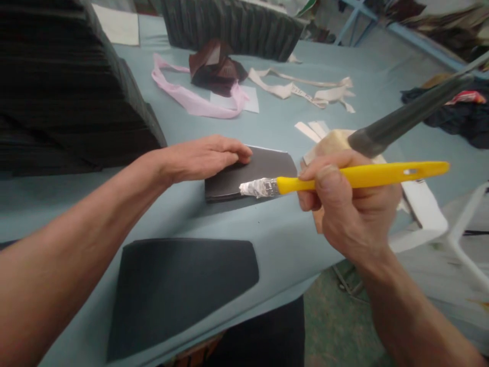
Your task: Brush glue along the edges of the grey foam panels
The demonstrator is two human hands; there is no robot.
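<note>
My left hand (206,157) lies flat, fingers together, on a small stack of dark cut pieces (267,171) on the light blue table (275,239). My right hand (351,204) grips a brush with a yellow handle (362,177). Its white, glue-caked bristles (256,187) point left and hover at the near edge of the dark stack. A dark tapered rod (412,114) slants up to the right just behind my right hand.
A larger dark cut panel (179,285) lies near the table's front edge. Tall stacks of black material (57,86) stand at the left and at the back (233,25). Pink ribbon (191,99), brown scraps (216,66) and beige strips (305,89) lie farther back.
</note>
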